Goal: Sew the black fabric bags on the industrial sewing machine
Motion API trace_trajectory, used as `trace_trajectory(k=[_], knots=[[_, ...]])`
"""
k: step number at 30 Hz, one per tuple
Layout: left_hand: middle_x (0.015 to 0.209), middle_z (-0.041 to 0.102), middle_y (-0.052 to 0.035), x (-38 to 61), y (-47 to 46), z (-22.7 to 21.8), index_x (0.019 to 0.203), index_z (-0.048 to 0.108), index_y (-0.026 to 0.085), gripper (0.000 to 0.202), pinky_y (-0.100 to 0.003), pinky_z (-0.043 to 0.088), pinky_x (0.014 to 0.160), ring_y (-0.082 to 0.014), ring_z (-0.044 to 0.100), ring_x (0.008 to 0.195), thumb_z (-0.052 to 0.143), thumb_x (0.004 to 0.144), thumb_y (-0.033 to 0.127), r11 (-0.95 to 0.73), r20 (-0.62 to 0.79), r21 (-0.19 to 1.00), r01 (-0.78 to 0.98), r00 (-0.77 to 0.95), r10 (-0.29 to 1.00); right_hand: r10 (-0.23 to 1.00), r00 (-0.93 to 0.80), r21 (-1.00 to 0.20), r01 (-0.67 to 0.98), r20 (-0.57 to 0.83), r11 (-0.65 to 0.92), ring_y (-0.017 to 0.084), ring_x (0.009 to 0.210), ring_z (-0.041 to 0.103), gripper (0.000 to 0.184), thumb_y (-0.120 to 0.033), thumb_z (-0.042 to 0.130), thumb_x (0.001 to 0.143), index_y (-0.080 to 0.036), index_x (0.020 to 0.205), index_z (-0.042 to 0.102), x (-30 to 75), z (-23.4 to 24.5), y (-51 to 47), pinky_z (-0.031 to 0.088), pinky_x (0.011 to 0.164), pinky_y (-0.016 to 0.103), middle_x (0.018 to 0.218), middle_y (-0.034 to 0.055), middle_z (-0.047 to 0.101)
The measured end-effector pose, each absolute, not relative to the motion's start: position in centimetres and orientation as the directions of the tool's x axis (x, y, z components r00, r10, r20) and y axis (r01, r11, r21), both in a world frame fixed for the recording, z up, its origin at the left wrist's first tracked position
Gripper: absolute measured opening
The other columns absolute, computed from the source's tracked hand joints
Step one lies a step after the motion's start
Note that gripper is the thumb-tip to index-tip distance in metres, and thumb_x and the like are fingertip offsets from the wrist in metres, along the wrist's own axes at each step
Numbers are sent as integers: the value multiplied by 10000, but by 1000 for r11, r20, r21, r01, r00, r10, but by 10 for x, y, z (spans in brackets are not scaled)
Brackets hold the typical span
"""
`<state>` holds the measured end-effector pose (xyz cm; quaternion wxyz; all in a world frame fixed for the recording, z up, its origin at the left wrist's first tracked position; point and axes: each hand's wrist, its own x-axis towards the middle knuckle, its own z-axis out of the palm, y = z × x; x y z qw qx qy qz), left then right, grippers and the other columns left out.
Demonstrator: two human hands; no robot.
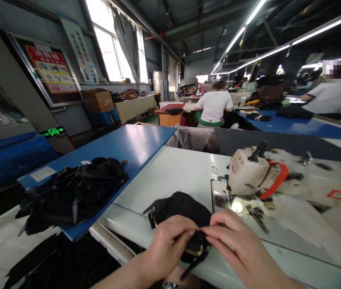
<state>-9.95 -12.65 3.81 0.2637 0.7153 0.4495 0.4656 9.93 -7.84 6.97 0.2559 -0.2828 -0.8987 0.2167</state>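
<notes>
A black fabric piece with a gold-toothed zipper (180, 206) lies over the front edge of the white sewing table (185, 170). My left hand (170, 243) pinches its edge between thumb and fingers. Close beside it, my right hand (233, 241) pinches the same edge, the fingertips of both hands nearly meeting. Below them hangs a part of the piece with gold zipper teeth and a dark strap end. Just beyond my right hand stands a sewing machine (245, 170) with a red-orange guard and a lit needle area. What lies under my fingertips is hidden.
A heap of black fabric pieces (80, 192) lies on the blue table (134, 138) at the left. More black fabric (64, 261) is below it. Small scissors or snips (257, 216) rest by the machine. A person in a white shirt (214, 106) sits ahead; another is at the right.
</notes>
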Motion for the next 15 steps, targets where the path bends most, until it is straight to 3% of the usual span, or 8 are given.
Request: trace_trajectory(k=[3, 8, 15], knots=[[877, 688, -62, -108, -133, 63, 908, 679, 160, 216, -249, 500, 781, -150, 628, 834, 474, 919, 229, -375, 334, 883, 280, 186, 924, 578, -745, -561, 336, 333, 756, 193, 868, 581, 202, -190, 445, 904, -258, 963, 626, 94, 96, -85, 507, 734, 304, 952, 62, 595], [842, 696, -62, -114, -145, 90, 873, 699, 139, 233, -230, 492, 743, -147, 628, 787, 533, 891, 302, -257, 226, 954, 157, 187, 956, 552, -741, -612, 244, 382, 752, 173, 770, 623, 185, -184, 505, 877, -300, 950, 630, 85, 121, -100, 523, 669, 250, 859, 25, 655], [801, 694, -41, -115, -150, 109, 859, 685, 127, 275, -223, 493, 699, -141, 624, 735, 585, 849, 383, -85, 79, 996, 34, 151, 985, 698, -591, -630, 374, 404, 681, 159, 630, 608, 139, -272, 496, 882, -287, 855, 632, 77, 135, -118, 490, 564, 239, 737, -4, 657]])
